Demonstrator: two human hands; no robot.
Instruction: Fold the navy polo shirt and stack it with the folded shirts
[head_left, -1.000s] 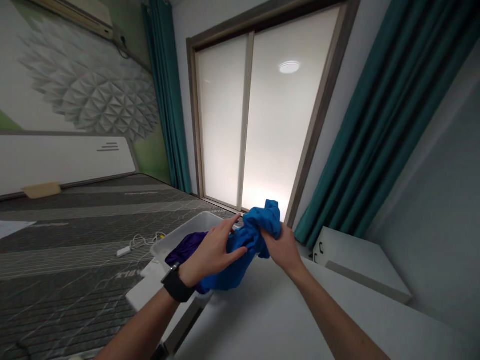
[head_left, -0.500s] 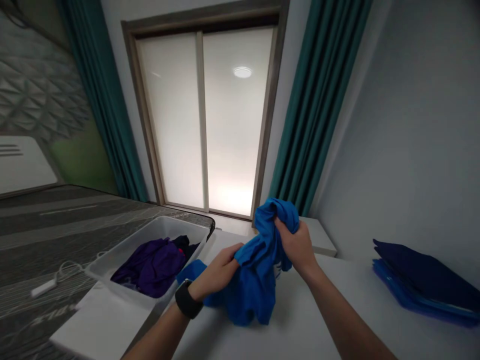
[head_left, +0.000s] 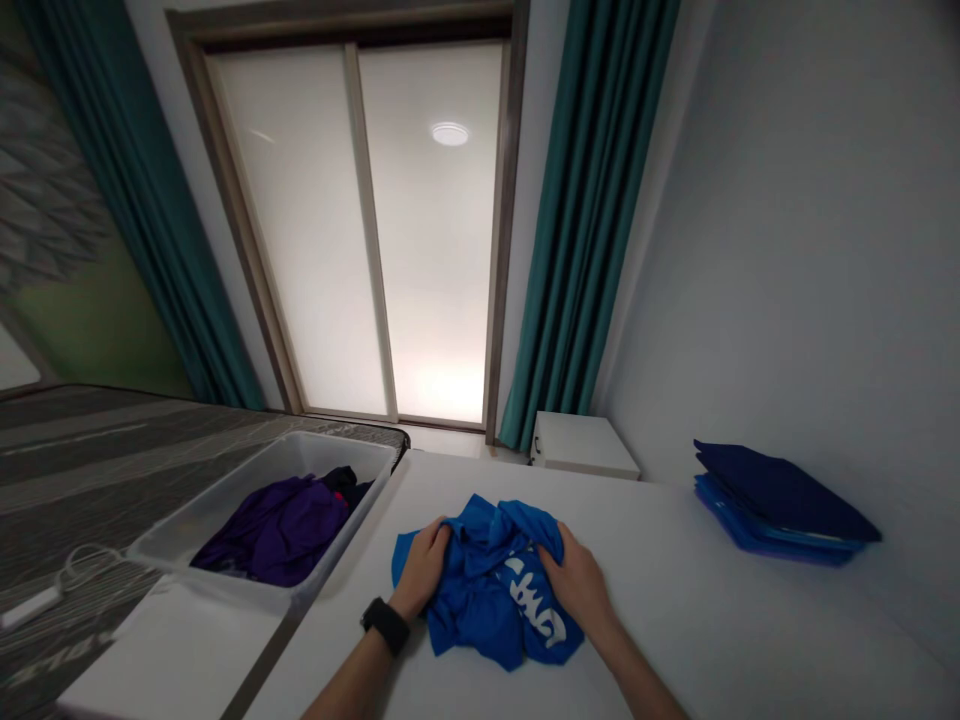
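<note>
A crumpled blue garment, perhaps a T-shirt (head_left: 480, 590), rests on the white tabletop (head_left: 660, 640), with white lettering showing on its right part. My left hand (head_left: 424, 570), with a black watch on the wrist, grips its left side. On the opposite side, my right hand (head_left: 574, 580) holds a bunched edge, thumb on top of the cloth. The fingers of both hands are partly hidden by the fabric.
Left of the table, a translucent plastic bin (head_left: 262, 480) holds a purple garment (head_left: 281, 530) and darker cloth. A stack of folded blue clothes (head_left: 784, 505) lies at the right by the wall. Behind the table stands a low white cabinet (head_left: 585, 445). A white power strip (head_left: 34, 605) lies at far left.
Both hands have lowered the blue garment from above the table onto its surface. Its white lettering now shows more fully. The camera view has shifted to the right.
</note>
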